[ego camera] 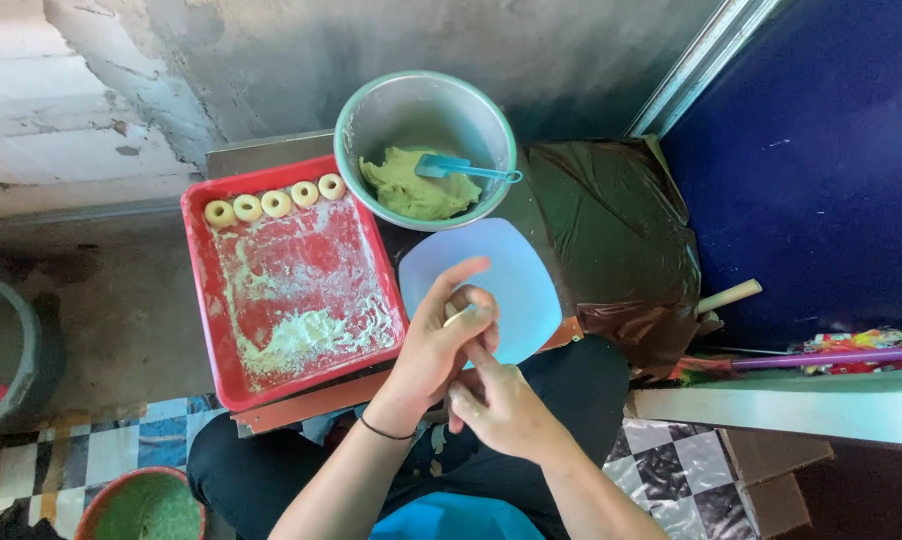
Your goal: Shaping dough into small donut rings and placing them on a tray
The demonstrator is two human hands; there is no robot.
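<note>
Left hand [441,340] and right hand [501,405] meet over the lap, fingers curled around a small piece of dough [460,314] pinched between them, just in front of a pale plate [516,270]. Beyond lie the floured red tray [296,290] with five dough rings [276,202] and the dough bowl [426,150].

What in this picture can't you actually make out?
- Head view: the piece of dough is mostly hidden by the left hand and right hand, so its shape is unclear.
- The pale plate is partly covered by both hands.
- The grey tub and green bowl are cut off by the picture's edges.
- The spatula blade is sunk in the dough in the metal bowl.
</note>
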